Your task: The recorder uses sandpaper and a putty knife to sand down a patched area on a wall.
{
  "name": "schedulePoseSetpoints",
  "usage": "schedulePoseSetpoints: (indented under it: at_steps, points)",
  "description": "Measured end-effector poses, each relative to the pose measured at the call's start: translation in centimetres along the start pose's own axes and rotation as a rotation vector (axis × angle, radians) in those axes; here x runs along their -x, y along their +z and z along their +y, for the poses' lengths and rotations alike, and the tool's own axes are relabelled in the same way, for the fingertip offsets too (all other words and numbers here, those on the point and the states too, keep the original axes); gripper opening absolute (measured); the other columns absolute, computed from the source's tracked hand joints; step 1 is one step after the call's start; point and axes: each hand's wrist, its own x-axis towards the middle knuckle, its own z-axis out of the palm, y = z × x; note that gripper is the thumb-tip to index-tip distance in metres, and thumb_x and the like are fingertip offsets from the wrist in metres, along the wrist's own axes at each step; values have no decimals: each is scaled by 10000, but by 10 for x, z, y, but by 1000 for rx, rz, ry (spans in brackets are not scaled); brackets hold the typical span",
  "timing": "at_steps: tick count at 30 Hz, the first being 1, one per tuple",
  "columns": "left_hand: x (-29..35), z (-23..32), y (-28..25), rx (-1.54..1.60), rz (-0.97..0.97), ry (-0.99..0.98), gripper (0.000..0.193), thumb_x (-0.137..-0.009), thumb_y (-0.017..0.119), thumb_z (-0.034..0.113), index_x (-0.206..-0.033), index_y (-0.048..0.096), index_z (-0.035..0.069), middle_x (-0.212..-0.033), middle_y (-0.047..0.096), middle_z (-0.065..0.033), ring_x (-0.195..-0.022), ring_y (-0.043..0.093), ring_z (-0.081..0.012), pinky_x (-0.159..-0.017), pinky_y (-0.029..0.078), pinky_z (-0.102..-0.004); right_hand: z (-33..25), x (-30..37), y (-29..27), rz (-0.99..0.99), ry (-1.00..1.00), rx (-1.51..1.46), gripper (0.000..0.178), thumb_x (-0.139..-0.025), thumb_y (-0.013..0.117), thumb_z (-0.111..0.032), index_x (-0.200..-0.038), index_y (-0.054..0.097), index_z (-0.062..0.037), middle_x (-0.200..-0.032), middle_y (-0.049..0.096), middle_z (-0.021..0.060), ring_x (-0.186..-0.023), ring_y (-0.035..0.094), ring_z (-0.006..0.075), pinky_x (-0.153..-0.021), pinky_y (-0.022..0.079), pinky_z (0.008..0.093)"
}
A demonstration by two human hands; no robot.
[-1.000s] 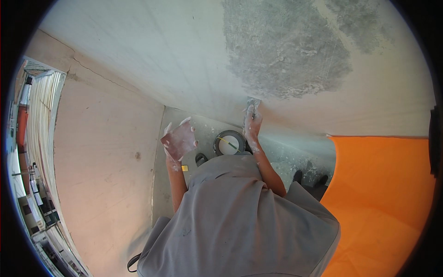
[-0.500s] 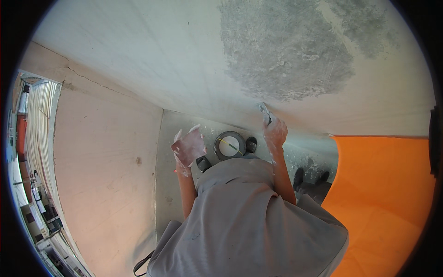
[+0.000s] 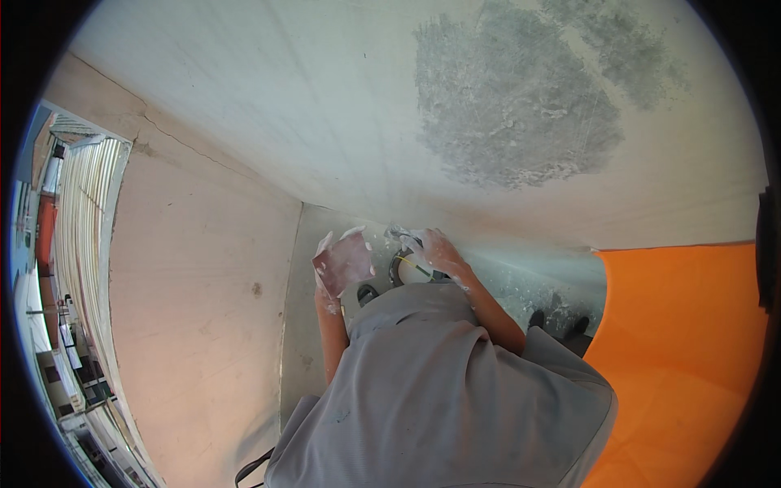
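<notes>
My left hand (image 3: 328, 298), spotted with white, is closed round the edges of a flat, square, reddish-brown board (image 3: 346, 262), its fingers showing along the far left rim. My right hand (image 3: 440, 251), also smeared white, grips a putty knife (image 3: 398, 233) whose blade points left toward the board, a short gap apart from it. Beneath the right hand, a round dark-rimmed bucket (image 3: 396, 273) with a pale inside stands on the floor, partly hidden by the hand and my clothing. Ahead, the pale wall (image 3: 325, 106) carries a rough grey patch (image 3: 517, 102).
An orange sheet (image 3: 679, 342) hangs at the right. A pinkish wall (image 3: 195, 276) with a crack along its top closes the left side, beside an opening onto stacked materials. Another person's dark shoes (image 3: 576, 327) show on the white-spattered floor at right.
My right hand has drawn the putty knife away from the wall, down and left toward the board and over the bucket. My left hand keeps its hold on the board. The view has shifted slightly.
</notes>
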Motion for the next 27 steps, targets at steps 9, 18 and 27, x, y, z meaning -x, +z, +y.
schedulePoseSetpoints:
  at_steps: [9,18,27]
  points:
    - [8,10,-39,209,-4,-19,704,-968,501,584,-1451,541,73,-1094,672,-99,-975,655,-227,-791,550,-479,-4,47,-75,256,185,-157,367,-1031,574,-287,-1326,596,-70,-1067,717,189,-1061,635,424,-961,476,522]
    - [13,10,-46,162,-89,-196,702,-977,492,587,-1435,557,59,-1062,680,-112,-952,660,-231,-724,562,-498,-73,109,-149,704,-80,99,143,-1018,590,-114,-1130,627,-33,-832,701,156,-715,637,370,-735,499,453]
    - [31,20,-66,64,-54,-366,726,-987,442,629,-1412,585,58,-1066,700,-170,-862,685,-335,-733,571,-523,-196,83,-251,731,-47,415,196,-1000,668,-258,-974,650,-64,-777,658,145,-707,646,335,-687,493,449]
